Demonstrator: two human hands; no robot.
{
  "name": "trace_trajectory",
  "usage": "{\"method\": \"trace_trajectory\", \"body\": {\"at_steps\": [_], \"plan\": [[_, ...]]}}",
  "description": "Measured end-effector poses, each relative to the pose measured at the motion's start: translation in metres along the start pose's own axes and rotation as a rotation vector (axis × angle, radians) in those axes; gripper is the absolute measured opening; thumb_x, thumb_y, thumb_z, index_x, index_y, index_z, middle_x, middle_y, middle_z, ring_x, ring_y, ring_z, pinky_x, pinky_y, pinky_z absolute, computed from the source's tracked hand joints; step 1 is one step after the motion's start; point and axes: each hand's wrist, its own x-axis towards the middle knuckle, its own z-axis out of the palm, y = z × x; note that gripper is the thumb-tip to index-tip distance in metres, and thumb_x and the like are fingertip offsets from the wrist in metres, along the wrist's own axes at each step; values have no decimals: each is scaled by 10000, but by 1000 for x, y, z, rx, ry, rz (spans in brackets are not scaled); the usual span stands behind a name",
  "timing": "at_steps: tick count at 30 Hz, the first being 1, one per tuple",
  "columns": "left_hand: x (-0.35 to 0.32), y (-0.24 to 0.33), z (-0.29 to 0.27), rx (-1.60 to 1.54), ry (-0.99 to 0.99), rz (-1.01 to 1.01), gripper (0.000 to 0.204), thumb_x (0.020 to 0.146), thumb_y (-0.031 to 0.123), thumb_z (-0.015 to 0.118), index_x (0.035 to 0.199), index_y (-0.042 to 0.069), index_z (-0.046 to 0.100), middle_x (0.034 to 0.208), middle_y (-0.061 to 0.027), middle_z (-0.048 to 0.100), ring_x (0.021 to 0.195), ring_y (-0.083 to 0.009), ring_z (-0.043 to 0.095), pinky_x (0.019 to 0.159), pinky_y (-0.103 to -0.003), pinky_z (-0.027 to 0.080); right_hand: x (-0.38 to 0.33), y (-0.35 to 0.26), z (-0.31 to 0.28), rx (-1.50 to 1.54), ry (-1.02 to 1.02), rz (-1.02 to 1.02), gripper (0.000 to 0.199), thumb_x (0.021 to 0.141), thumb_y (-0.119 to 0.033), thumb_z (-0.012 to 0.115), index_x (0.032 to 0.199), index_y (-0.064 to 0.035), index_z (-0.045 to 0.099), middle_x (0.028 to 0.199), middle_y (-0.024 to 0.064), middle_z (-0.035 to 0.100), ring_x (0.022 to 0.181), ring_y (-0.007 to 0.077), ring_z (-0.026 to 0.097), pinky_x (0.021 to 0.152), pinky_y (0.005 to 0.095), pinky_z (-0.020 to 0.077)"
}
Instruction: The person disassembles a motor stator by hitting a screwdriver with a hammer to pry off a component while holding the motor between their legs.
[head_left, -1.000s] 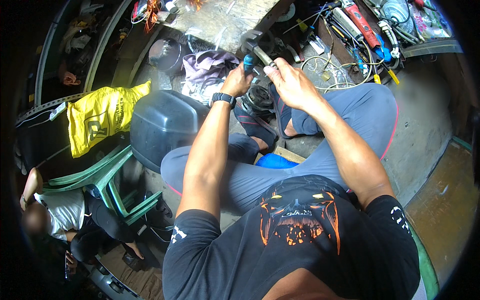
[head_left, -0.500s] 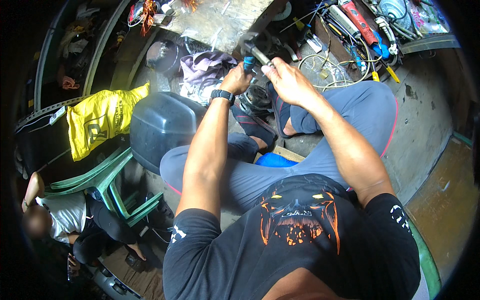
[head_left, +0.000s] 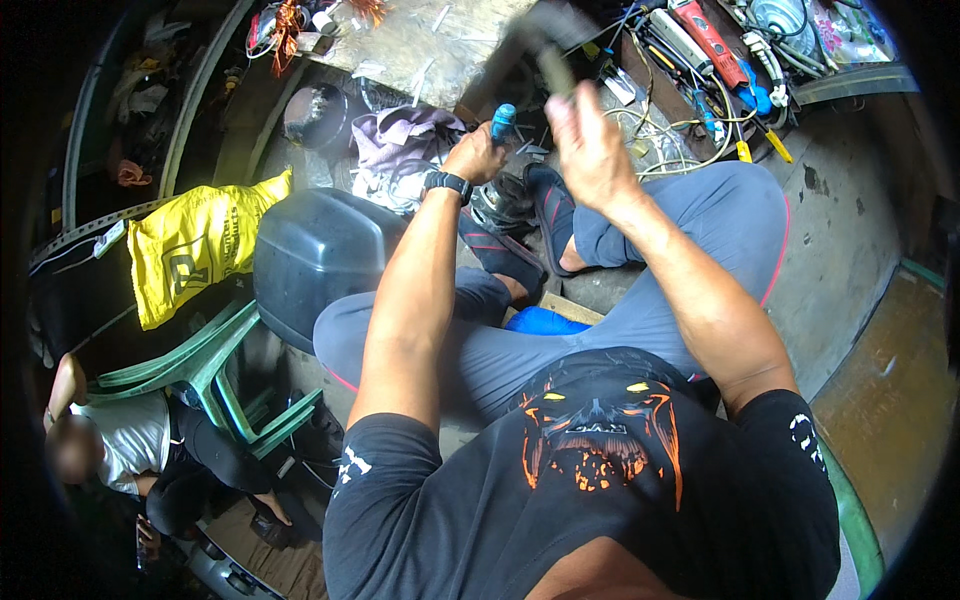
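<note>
My left hand (head_left: 476,155) is closed round a tool with a blue handle (head_left: 503,122), probably a screwdriver; its lower end is hidden. Below that hand, between my feet, sits a dark round metal part (head_left: 503,205), partly covered. A hammer (head_left: 555,68), smeared by motion, is gripped in my right hand (head_left: 592,150), its head up and away from the blue handle. Left of my left hand lies a crumpled purple cloth (head_left: 392,140).
A worn board (head_left: 400,50) lies ahead. At the far right are a red power tool (head_left: 708,40), several hand tools and a loose cable (head_left: 690,160). On my left stand a black case (head_left: 325,262), a yellow bag (head_left: 200,245), a green chair (head_left: 215,365) and a seated person (head_left: 130,430).
My right hand has lifted the hammer up and away from the blue handle. The left hand keeps its hold, nearly in place.
</note>
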Motion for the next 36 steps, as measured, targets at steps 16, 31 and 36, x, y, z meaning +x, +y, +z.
{"method": "trace_trajectory", "body": {"at_steps": [16,31,36], "plan": [[-22,-6,-1,-60,106,-40,466,868,251,627,1243,-2,514,1098,-322,647,1088,-469,610,920,-509,493,-11,-28,-26,142,-23,31,318,1031,-361,518,1006,-44,527,740,114,555,655,253,531,531,365,415],[-27,-30,7,-71,124,-14,487,868,203,630,1306,41,491,1190,-272,629,1132,-442,592,954,-493,483,-12,-58,-24,48,-215,-55,338,1037,-378,513,955,-51,546,736,-24,499,617,73,472,548,270,409],[-24,-12,2,-67,129,46,530,872,217,627,1343,45,455,1127,-299,648,1083,-467,611,918,-516,493,-22,-25,-8,23,-23,-210,311,1048,-352,485,1056,-42,513,748,10,512,566,77,463,477,285,410]]}}
